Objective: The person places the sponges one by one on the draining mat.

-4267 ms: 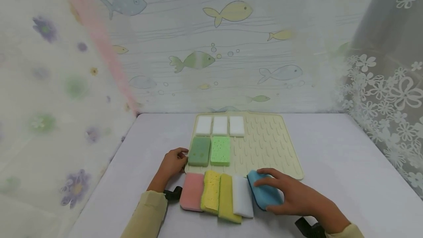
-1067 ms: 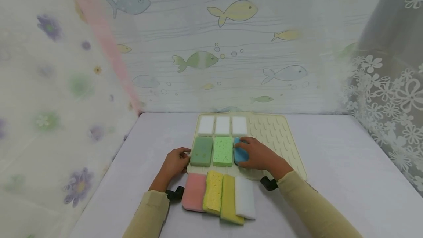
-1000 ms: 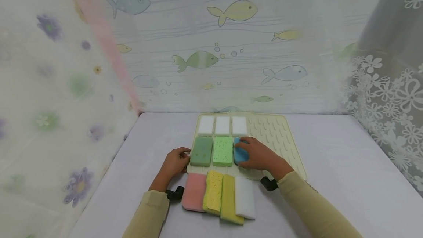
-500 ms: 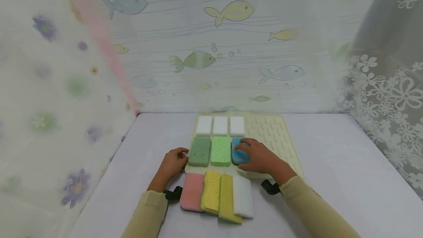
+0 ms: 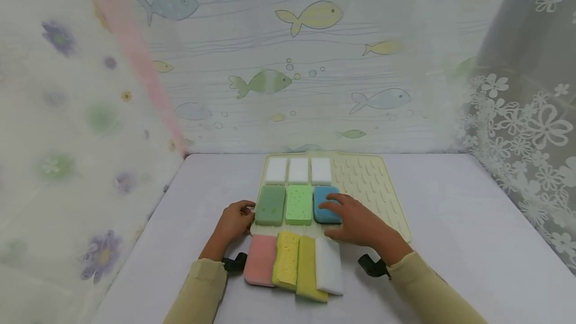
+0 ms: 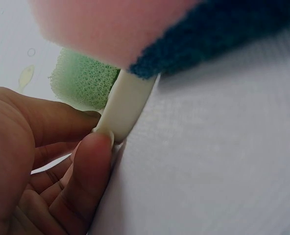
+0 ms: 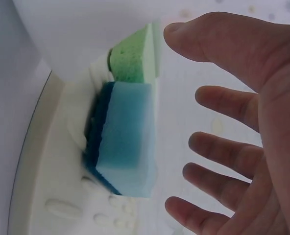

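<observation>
My left hand (image 5: 235, 222) pinches the near left edge of a cream ridged drying mat (image 5: 365, 184) between thumb and fingers; the left wrist view shows the thumb on the mat's rim (image 6: 127, 105). A blue sponge (image 5: 324, 211) with a dark scouring side underneath lies on the mat, right of a light green speckled sponge (image 5: 299, 205) and a darker green sponge (image 5: 270, 205). Over the blue sponge's right side hovers my right hand (image 5: 362, 223). In the right wrist view its fingers (image 7: 228, 152) are spread and apart from the blue sponge.
Three white sponges (image 5: 299, 171) form the mat's back row. In front of the mat lie a pink sponge (image 5: 261, 260), a yellow speckled sponge (image 5: 286, 260), a yellow-green sponge (image 5: 308, 269) and a white sponge (image 5: 329, 266), side by side and partly overlapping. A patterned curtain (image 5: 252, 54) hangs behind the table.
The blue sponge went from the front row onto the mat, beside the light green sponge, in my right hand. That hand has since let go and drawn slightly back. The left hand stays put.
</observation>
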Available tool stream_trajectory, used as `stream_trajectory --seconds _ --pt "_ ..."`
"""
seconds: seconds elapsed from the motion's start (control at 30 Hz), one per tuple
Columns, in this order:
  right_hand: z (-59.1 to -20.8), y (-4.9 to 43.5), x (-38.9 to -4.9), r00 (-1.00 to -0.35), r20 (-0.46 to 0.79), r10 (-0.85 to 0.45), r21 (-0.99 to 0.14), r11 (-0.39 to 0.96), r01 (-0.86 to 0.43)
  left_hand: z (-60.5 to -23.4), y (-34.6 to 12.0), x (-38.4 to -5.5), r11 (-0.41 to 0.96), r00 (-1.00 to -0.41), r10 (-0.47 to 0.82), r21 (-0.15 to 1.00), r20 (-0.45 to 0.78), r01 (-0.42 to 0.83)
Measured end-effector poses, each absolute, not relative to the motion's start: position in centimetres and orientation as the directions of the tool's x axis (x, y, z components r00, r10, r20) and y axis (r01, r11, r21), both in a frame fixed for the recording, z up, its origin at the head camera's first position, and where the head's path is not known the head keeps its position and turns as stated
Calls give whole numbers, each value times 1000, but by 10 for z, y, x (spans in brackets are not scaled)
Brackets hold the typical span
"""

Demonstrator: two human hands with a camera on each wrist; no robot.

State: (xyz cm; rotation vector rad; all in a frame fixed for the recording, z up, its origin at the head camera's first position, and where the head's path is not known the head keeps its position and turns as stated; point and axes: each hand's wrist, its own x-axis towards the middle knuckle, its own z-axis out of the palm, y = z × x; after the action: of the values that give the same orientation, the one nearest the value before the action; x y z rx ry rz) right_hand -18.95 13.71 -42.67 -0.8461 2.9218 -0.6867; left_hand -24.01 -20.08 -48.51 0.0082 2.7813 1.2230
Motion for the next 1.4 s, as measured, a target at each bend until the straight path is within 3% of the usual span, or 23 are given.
stream_trajectory --seconds 0.8,1.4 --pt "-419 142 -150 -830 66 -553 -490 707 -510 -485 -200 -240 681 -994 52 731 -91 -31" --pt "-426 141 -127 -803 -81 -590 -518 714 -471 -483 -200 -240 676 -994 45 735 -100 -43"
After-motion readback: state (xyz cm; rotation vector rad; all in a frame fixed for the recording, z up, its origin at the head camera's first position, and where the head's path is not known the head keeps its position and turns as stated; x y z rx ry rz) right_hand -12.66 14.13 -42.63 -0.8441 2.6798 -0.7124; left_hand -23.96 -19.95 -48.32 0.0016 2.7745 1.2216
